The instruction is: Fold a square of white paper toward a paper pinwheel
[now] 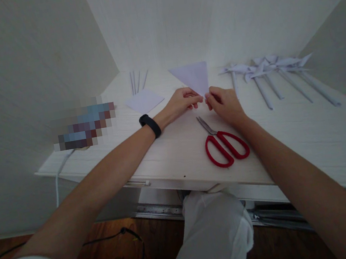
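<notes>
A sheet of white paper [196, 76], triangular in outline, stands up over the table with one corner pointing down at my fingers. My right hand [224, 102] pinches that lower corner between thumb and fingers. From the other side my left hand [184, 101], with a dark band [150, 126] on the wrist, has its curled fingers on the paper near the same corner. Just in front of my hands lie scissors with red handles [225, 148], their blades slightly apart and pointing away from me.
Several paper pinwheels [262, 69] on rolled paper sticks lie at the right. At back left are a square paper sheet [144, 100] and several thin sticks [137, 81]. A pixelated object [87, 124] with a white cable [57, 184] lies further left. Walls enclose the table [171, 156].
</notes>
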`<control>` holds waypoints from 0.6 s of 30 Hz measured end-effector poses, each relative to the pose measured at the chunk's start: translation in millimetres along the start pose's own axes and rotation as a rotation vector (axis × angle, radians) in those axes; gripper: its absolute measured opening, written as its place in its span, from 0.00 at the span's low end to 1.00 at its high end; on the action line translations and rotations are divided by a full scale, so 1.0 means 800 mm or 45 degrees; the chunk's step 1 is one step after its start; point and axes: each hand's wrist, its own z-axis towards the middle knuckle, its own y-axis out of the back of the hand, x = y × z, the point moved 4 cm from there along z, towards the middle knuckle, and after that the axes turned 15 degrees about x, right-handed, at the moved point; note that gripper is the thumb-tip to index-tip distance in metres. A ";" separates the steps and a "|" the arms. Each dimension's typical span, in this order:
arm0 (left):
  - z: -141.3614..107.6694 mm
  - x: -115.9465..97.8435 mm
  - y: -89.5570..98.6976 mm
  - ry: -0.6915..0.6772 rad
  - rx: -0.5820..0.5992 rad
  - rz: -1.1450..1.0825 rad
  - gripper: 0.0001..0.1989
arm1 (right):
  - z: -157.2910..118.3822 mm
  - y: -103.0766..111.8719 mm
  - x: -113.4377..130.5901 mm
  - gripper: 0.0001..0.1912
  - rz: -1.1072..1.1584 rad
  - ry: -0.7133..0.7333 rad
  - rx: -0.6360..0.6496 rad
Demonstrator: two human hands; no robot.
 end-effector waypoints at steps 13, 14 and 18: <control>-0.003 -0.008 0.007 -0.082 -0.145 -0.047 0.04 | 0.000 0.000 0.002 0.15 0.031 0.016 0.004; -0.003 -0.009 0.009 -0.098 -0.167 -0.055 0.04 | 0.000 0.000 0.002 0.15 0.028 0.014 0.000; -0.006 -0.013 0.015 -0.124 -0.308 -0.105 0.05 | 0.000 0.000 0.002 0.16 0.032 0.002 -0.002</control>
